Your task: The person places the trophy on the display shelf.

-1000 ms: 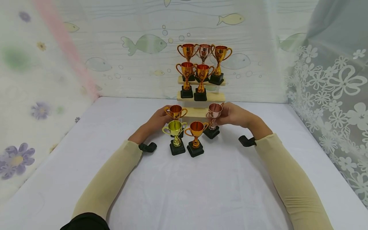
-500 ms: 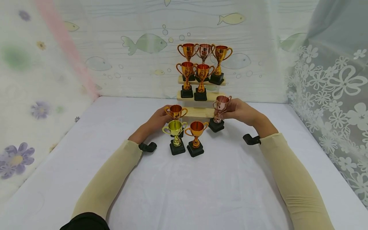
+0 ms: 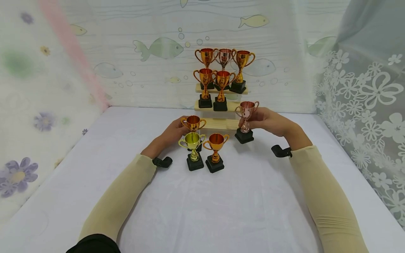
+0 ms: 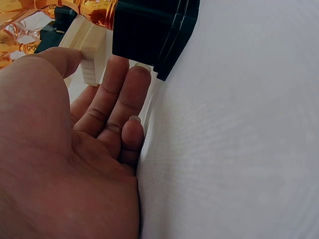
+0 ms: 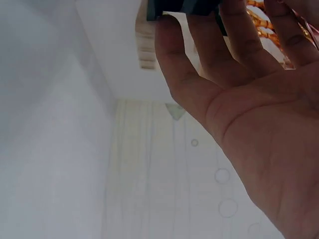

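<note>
**Rose-gold trophy [image 3: 246, 110] in the right hand [image 3: 270, 121], 3 o'clock**

Clock face centred on head view, 12 at the far side.

Right hand: grasping the rose-gold trophy around the stem and black base, fingers bent. The trophy is slightly tilted; its base appears off the white-covered desk [image 3: 196, 211], with a soft shadow below. It is just beside the 3 o'clock end of the lowest plank [image 3: 221, 123] of a wooden rack.

Left hand: at 9 o'clock, relaxed, fingers loosely extended behind the black base of an orange trophy [image 3: 193, 122]. Left wrist view puts the thumb at the end of a plank; whether it presses there cannot be told.

Desk, near side of rack: yellow-gold trophy [image 3: 192, 141] at 7 o'clock, upright, partly covering the orange trophy from view; front orange trophy [image 3: 216, 142] at 5 o'clock, upright, near the yellow-gold one.

Rack, 1 o'clock: middle plank [image 3: 235, 106] bears two orange-gold trophies [image 3: 223, 79]; top plank [image 3: 198, 88] bears three more trophies [image 3: 242, 59], the centre one rosier. Behind, at 12 o'clock: fish-print curtain [image 3: 158, 21].
</note>
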